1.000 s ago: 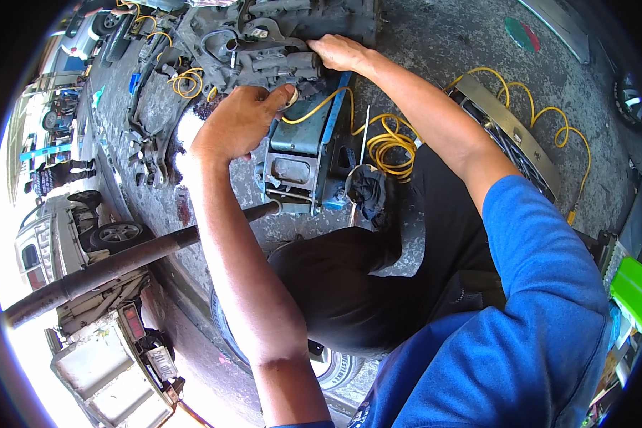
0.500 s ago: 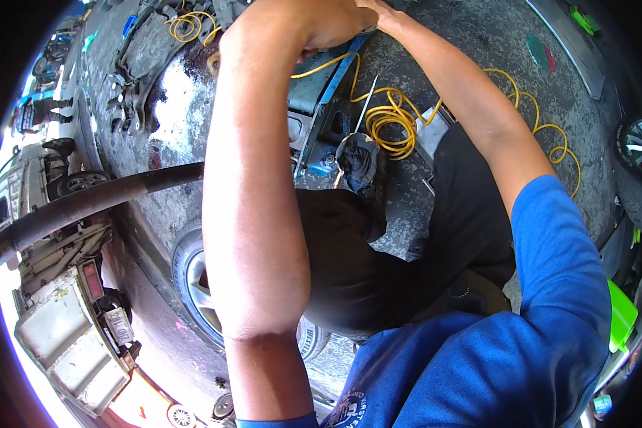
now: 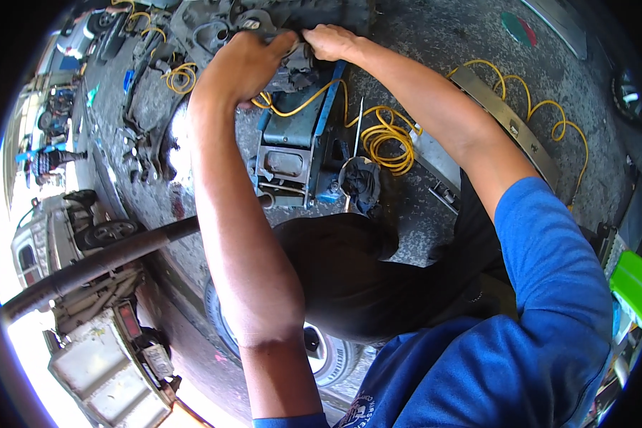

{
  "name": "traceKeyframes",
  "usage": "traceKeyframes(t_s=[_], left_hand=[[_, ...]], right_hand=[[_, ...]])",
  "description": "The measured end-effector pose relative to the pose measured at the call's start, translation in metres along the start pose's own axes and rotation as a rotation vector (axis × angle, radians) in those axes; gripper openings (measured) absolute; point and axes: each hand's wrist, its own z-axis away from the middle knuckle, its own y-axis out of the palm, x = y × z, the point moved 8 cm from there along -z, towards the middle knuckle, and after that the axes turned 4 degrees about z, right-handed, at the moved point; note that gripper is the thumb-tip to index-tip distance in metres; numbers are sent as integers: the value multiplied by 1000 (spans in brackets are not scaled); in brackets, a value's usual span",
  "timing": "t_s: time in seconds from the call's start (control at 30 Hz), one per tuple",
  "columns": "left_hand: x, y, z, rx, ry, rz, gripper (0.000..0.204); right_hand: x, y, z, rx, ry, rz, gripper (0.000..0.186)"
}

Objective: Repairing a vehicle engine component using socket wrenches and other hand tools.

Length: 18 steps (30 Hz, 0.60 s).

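Note:
Both my arms reach out to a dark, greasy metal assembly [image 3: 292,75] that sits over the far end of a blue-green floor jack [image 3: 287,123]. On its left side is my left hand [image 3: 250,64], closed, with the fingers curled underneath and the thumb side pointing right. Opposite it, my right hand [image 3: 332,43] is closed too, its fingertips pressed against a dark part. What either hand grips is too small or too hidden to make out. A yellow hose [image 3: 303,110] runs across the jack just below the hands.
The hose's coil [image 3: 389,143] lies right of the jack, by a container lined with black plastic [image 3: 360,178]. A long dark pole [image 3: 107,253] slants in from the left. Close to my legs lies a wheel [image 3: 328,357]. A metal panel [image 3: 510,118] rests beyond my right arm.
The view has shifted, so both hands now sit lower and further left in the picture. The metal assembly and more of the jack have come into sight.

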Motion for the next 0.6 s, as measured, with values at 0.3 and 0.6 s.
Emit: traceKeyframes(t_s=[0.3,0.6], left_hand=[[17,-1,25,38,-187,44,67],[39,2,33,81,-267,52,69]], right_hand=[[-2,12,8,2,68,-126,27],[6,50,20,85,123,-409,44]])
